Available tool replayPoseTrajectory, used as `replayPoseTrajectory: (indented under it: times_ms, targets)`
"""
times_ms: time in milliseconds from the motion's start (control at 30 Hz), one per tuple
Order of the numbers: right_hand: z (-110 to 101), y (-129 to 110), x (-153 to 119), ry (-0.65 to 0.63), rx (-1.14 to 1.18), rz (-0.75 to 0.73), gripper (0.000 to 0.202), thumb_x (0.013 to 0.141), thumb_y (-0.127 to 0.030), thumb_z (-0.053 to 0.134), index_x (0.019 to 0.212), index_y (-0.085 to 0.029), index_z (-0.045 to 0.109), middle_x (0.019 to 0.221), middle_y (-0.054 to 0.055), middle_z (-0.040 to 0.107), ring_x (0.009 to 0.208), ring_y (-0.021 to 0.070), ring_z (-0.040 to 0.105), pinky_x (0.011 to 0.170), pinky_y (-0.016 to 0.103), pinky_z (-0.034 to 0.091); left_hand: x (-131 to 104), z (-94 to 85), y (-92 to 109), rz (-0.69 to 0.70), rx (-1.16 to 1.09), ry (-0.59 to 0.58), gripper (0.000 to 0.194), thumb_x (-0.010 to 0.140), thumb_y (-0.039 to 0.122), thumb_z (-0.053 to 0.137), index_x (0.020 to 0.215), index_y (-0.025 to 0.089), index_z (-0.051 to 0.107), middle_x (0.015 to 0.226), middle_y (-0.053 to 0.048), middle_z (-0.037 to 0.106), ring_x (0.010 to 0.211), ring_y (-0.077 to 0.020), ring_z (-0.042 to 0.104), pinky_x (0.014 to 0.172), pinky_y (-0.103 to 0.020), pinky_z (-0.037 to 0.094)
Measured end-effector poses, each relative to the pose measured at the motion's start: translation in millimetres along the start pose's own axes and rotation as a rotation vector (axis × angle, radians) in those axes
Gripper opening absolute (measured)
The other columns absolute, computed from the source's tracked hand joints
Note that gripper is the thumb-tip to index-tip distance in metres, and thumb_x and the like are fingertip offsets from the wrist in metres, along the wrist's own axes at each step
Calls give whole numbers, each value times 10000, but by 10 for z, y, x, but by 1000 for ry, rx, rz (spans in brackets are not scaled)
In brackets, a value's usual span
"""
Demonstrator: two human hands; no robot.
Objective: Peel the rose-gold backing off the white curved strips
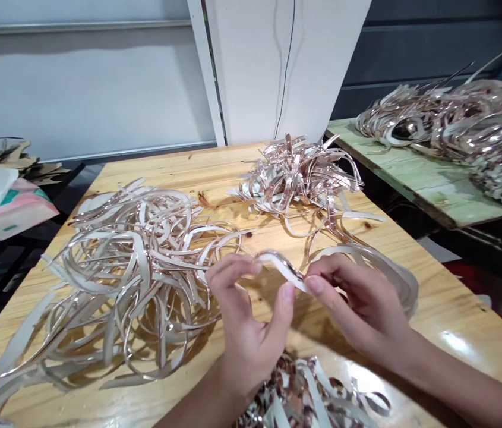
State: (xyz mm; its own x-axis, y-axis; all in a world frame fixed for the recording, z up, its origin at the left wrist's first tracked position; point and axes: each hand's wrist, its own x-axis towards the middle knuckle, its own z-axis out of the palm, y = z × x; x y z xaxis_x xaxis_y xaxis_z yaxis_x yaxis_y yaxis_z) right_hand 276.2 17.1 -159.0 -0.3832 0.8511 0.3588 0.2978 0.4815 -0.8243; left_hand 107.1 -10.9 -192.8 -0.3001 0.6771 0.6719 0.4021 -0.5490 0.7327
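A narrow curled strip, white on one face and shiny rose-gold on the other, arches between my hands over the wooden table. My right hand pinches it between thumb and fingers. Beyond those fingers, wider pale strip loops curve over the table; whether they join the pinched strip is hidden. My left hand has its thumb and forefinger spread apart. Its forefinger tip is close to the strip's far end and its thumb tip near the middle; I cannot tell whether either touches.
Loose strips form a big tangled heap on the left of the table. A smaller bunch lies at the back, with cut pieces at the front. More strips cover a side board. A tissue box stands left.
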Motion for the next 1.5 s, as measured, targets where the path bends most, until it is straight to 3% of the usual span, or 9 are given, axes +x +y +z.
replayPoseTrajectory:
  times_ms: [167, 233, 300, 400, 633, 933, 1067, 1233, 1500]
  targets:
    - [51, 18, -28, -66, 44, -4, 67, 1035, -218, 559, 998, -228, 614, 757, -21, 624, 612, 113, 556, 515, 210, 417, -16, -49, 20, -143, -92, -355, 103, 1033, 153, 488, 1067, 235, 540, 933, -14, 563, 865, -173, 557, 798, -297, 445]
    - [62, 15, -25, -95, 65, 20, 83, 1037, -217, 555, 978, -224, 613, 736, -28, 617, 595, 105, 554, 519, 205, 422, -25, -66, 26, -206, -124, -410, 107, 1061, 177, 453, 1046, 239, 538, 848, 12, 567, 751, -144, 545, 707, -263, 432]
    - [68, 9, -19, -81, 109, 82, 26, 1032, -231, 570, 1024, -226, 594, 725, -35, 630, 585, 105, 578, 518, 200, 440, -32, -66, 27, -231, -121, -409, 109, 1066, 191, 455, 999, 237, 527, 795, 27, 555, 694, -130, 531, 665, -250, 419]
    - [69, -4, -9, -53, 136, 146, 145, 1016, -241, 600, 1155, -218, 567, 742, -26, 677, 598, 122, 641, 521, 200, 484, -32, -49, 31, -268, -89, -425, 125, 1068, 192, 452, 969, 232, 517, 785, 28, 578, 685, -125, 557, 673, -250, 427]
    - [38, -19, 1, -61, 11, 57, 99, 1002, -185, 606, 1022, -195, 702, 688, -20, 712, 567, 118, 682, 559, 195, 534, -9, -42, 41, -206, 15, -479, 114, 1053, 160, 474, 992, 234, 537, 812, 26, 619, 707, -121, 591, 671, -237, 434]
    - [43, -6, -11, -56, -90, -51, 136, 1003, -118, 561, 989, -196, 671, 734, -15, 722, 657, 132, 734, 644, 207, 578, -5, -37, 13, -300, -52, -534, 126, 1068, 206, 449, 994, 228, 548, 799, 9, 620, 718, -147, 603, 716, -280, 460]
    - [67, -8, -7, -71, -44, 8, 188, 1018, -142, 541, 867, -195, 641, 709, -14, 700, 646, 132, 721, 625, 207, 565, 12, -36, 24, -308, -24, -534, 140, 1064, 227, 459, 956, 227, 547, 767, 8, 614, 693, -152, 595, 692, -283, 457]
    - [68, 21, 4, -133, 126, 158, 207, 1052, -226, 532, 891, -203, 660, 755, -9, 736, 659, 140, 732, 650, 217, 589, 12, -22, 10, -371, -32, -544, 166, 1073, 267, 453, 930, 233, 530, 749, 7, 613, 677, -159, 592, 664, -286, 456]
    - [24, 51, 45, -191, 33, 99, 231, 1048, -199, 509, 860, -200, 643, 744, 3, 733, 649, 148, 720, 647, 235, 562, 19, -21, 3, -351, -51, -559, 176, 1079, 268, 431, 937, 234, 529, 768, 7, 592, 697, -163, 577, 678, -292, 449]
